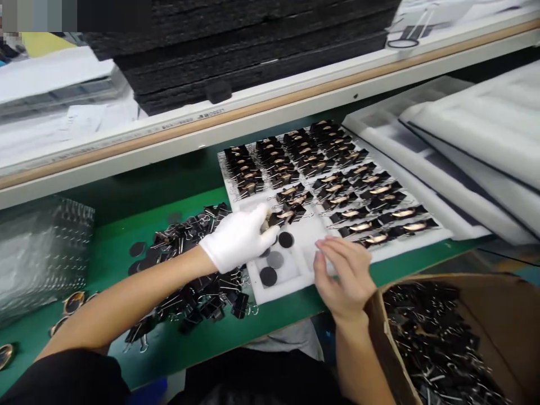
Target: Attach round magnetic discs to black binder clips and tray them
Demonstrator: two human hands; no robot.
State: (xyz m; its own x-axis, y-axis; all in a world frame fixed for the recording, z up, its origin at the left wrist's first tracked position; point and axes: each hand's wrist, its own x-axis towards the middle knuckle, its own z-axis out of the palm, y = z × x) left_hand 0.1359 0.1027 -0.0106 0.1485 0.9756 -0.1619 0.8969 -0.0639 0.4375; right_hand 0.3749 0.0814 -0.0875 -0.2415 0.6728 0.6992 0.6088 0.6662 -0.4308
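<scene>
Expect a light, springy binder clip (297, 211) near the left edge of the foam tray (309, 235), best held by its body, with left hand (240, 239) curled beside it, pinch uncertain, right hand (346, 275) loosely spread.

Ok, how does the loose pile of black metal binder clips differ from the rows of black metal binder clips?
The loose pile is jumbled; the clip rows are lined up. The pile lies on the green tabletop, the rows on the white foam tray. Gold-coloured pieces show among the rows, none plainly in the pile. Both look black and silver.
</scene>
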